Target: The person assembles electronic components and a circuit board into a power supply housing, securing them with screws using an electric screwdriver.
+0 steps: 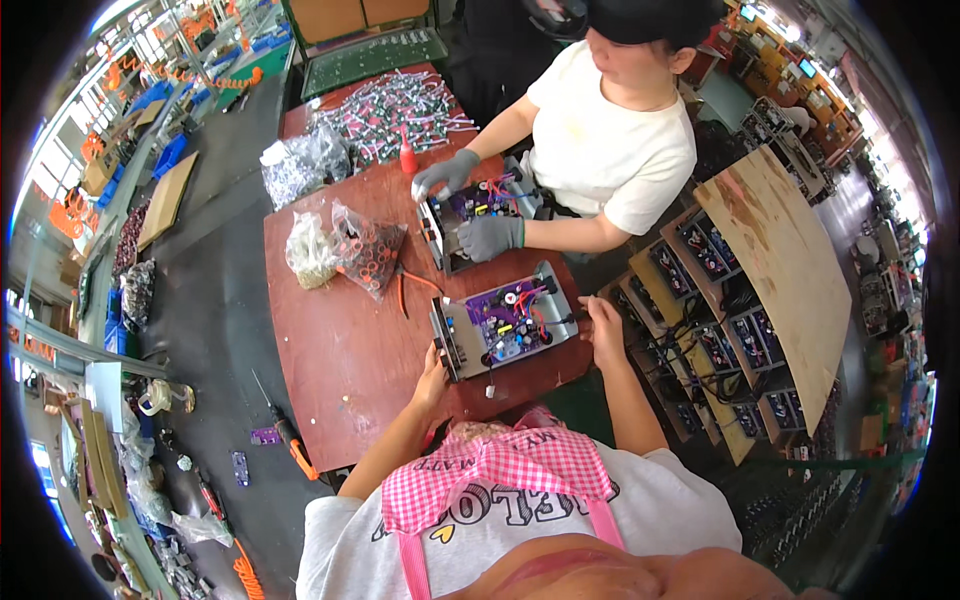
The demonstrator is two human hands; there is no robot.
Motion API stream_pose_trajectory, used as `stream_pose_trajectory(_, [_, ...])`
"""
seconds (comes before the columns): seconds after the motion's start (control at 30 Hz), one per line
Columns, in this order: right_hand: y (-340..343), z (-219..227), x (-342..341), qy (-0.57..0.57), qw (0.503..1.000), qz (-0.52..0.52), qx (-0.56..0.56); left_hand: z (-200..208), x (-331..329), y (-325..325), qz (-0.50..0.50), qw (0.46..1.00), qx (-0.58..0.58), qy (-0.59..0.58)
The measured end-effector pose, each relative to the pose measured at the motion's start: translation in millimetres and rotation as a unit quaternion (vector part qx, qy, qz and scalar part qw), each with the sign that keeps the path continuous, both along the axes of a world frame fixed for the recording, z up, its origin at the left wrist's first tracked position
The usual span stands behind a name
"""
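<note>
An open metal chassis [547, 345] lies at the near end of the red-brown table, with a purple circuit board [492, 305], coloured wires and a black front panel on its left. My left hand [432, 380] is closed on the near end of that panel. At the chassis's right end, my right hand [603, 332] has its fingers curled against the edge; their tips are partly hidden. A small white connector [490, 391] hangs off the near side. Just beyond, a co-worker's grey-gloved hands [490, 239] are on a second, similar chassis [437, 232].
On the red-brown table [330, 350] are a bag of orange-and-dark parts [368, 250], a red bottle [407, 155] and a heap of wired parts [400, 110]. An orange-handled screwdriver [295, 445] lies on the dark bench to the left. A wooden-topped rack [775, 270] with more chassis stands at right.
</note>
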State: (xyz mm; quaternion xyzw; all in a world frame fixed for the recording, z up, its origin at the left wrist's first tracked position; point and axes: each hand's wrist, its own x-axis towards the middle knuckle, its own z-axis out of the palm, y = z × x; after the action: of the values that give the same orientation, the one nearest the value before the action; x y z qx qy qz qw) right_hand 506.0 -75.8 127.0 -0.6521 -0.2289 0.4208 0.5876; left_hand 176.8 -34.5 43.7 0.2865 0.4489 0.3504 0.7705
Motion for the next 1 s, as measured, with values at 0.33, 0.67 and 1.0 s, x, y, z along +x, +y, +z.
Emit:
stream_pose_trajectory(0.33, [-121.2, -125.3, 33.1, -0.056, 0.937, 0.258, -0.229, -43.9, -25.9, -51.1, 0.122, 0.988, -0.098, -0.007])
stream_pose_trajectory(0.67, [-106.8, -100.1, 143.8, -0.371, 0.898, -0.228, -0.066, -61.3, -36.6, -32.7, 0.007, 0.991, -0.059, 0.12])
stream_pose_trajectory(1.0, [-369.2, -203.8, -71.4, -0.258, 0.822, 0.35, -0.367, -80.4, -33.1, -51.7, 0.019, 0.976, 0.103, 0.193])
